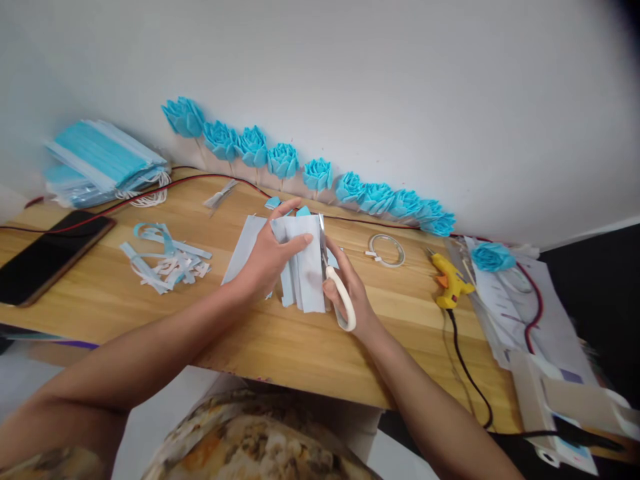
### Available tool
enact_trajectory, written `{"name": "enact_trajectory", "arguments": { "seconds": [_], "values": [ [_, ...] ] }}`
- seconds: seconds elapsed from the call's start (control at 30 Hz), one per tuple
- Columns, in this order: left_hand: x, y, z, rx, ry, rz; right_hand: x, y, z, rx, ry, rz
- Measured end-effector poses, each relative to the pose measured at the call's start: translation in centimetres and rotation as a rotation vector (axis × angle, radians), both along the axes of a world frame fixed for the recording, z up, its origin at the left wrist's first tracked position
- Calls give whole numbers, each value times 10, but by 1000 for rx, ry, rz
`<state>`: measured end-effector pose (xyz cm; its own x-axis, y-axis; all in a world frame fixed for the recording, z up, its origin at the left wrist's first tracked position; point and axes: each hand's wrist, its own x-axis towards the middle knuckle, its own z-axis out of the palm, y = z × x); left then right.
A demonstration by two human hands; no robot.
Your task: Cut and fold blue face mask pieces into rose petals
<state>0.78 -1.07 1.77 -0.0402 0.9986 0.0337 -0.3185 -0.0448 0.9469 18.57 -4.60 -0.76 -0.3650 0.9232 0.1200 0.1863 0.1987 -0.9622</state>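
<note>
The pleated pale sheet [311,283], the landmark here, stands with its folds running up and down over the wooden table [280,350], near the table's front edge. The left hand [267,252] grips it from its left side, thumb pressed flat on the near face and index finger stretched out past the top edge. The right hand [354,297] is closed around the white-handled scissors [346,313], whose blades point away from the body along the right edge of the pleated sheet; I cannot tell whether that edge sits between the blades. Just left of the pleated sheet, partly under the left hand, lies another pale sheet [241,252]. Farther left is a loose heap of blue and white scraps [173,260], and beyond that, at the far left, a dark phone [55,257]. Behind the pleated sheet and to the left are a small bundle of clear strips [220,195] and a stack of blue masks [103,160] with white ear loops. Directly behind it, a row of blue paper-like flowers [317,175] leans along the wall [375,87]. To its right lie a pale coiled ring [400,252] and, farther out, a yellow glue gun [451,283] with a black cord [457,347]. Farthest right of it, one more blue flower [493,256] rests at the top of some white papers [545,287].
</note>
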Motion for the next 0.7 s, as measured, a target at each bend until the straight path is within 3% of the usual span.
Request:
{"name": "enact_trajectory", "arguments": {
  "seconds": [0.33, 0.7],
  "values": [
    [0, -2, 1, -27, 5, -9, -5, -5, 10, -107, 19, -62],
    [1, -3, 1, -23, 5, -7, -6, -5, 9, -110, 72, -74]
  ]
}}
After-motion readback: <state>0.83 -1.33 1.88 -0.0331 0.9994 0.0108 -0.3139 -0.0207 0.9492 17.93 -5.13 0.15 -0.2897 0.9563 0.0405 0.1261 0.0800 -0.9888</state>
